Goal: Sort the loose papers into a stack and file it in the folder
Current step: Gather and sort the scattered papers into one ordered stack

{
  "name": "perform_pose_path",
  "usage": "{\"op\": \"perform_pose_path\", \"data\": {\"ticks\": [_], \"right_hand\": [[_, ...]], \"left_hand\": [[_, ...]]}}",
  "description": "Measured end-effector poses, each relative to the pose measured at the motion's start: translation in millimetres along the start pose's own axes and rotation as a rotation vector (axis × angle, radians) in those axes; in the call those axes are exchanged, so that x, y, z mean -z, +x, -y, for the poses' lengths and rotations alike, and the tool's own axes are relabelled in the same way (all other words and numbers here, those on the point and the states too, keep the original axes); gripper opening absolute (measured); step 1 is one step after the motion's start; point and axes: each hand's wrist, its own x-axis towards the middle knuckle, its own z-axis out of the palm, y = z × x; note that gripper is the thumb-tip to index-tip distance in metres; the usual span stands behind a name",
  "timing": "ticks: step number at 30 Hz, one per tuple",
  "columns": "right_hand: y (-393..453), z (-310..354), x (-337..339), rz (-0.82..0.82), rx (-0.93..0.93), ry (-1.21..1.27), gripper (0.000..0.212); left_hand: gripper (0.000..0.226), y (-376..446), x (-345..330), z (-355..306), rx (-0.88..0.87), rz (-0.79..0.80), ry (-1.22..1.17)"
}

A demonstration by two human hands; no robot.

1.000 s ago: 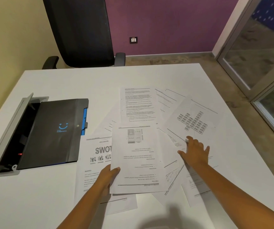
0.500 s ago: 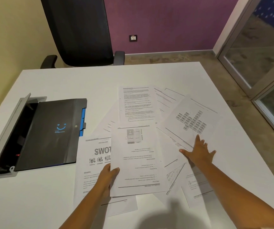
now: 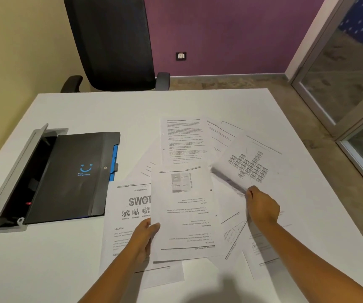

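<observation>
Loose papers (image 3: 184, 141) spread across the white table (image 3: 110, 110); we hold two sheets.

Our left hand (image 3: 142, 238) grips the near-left edge of the top sheet (image 3: 184, 211), thumb on its face, fingers hidden beneath. Our right hand (image 3: 262, 207) has its fingers curled round the near corner of the chart sheet (image 3: 247, 165), whose near edge is raised and blurred. The SWOT sheet (image 3: 128, 206) lies partly under the top sheet. The black folder (image 3: 73, 178) lies closed to the left of the papers, partly over an open grey cable tray (image 3: 12, 171). A black chair (image 3: 112, 42) stands at the far side.
</observation>
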Motion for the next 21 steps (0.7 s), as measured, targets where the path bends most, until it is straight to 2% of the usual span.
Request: {"op": "perform_pose_path", "data": {"ticks": [2,5,9,11,15,17,18,21], "right_hand": [[-9,13,5,-0.062,-0.064,0.218,0.023],[-32,31,8,-0.047,0.063,0.384,0.023],[-71,40,-2,0.117,0.33,0.249,0.018],[-84,41,-13,0.187,0.473,0.121,0.023],[-99,44,-20,0.299,0.597,-0.058,0.025],[-103,46,-20,0.327,0.647,-0.088,0.027],[-104,47,-19,0.362,0.674,-0.112,0.027],[-103,50,-14,0.452,0.692,-0.081,0.038]], "left_hand": [[0.017,-2,0,-2,0.006,-0.002,0.022],[0.022,-3,-2,-1,0.026,0.003,0.046],[0.017,-3,-1,1,0.011,0.012,0.04],[0.026,-4,-3,4,-0.007,-0.017,0.022],[0.031,0,-10,1,-0.027,-0.072,-0.041],[0.026,-3,-15,-8,-0.053,-0.122,0.082],[0.032,-4,-16,-12,-0.086,-0.125,0.195],[0.034,-8,-16,-14,-0.195,-0.083,0.419]]}}
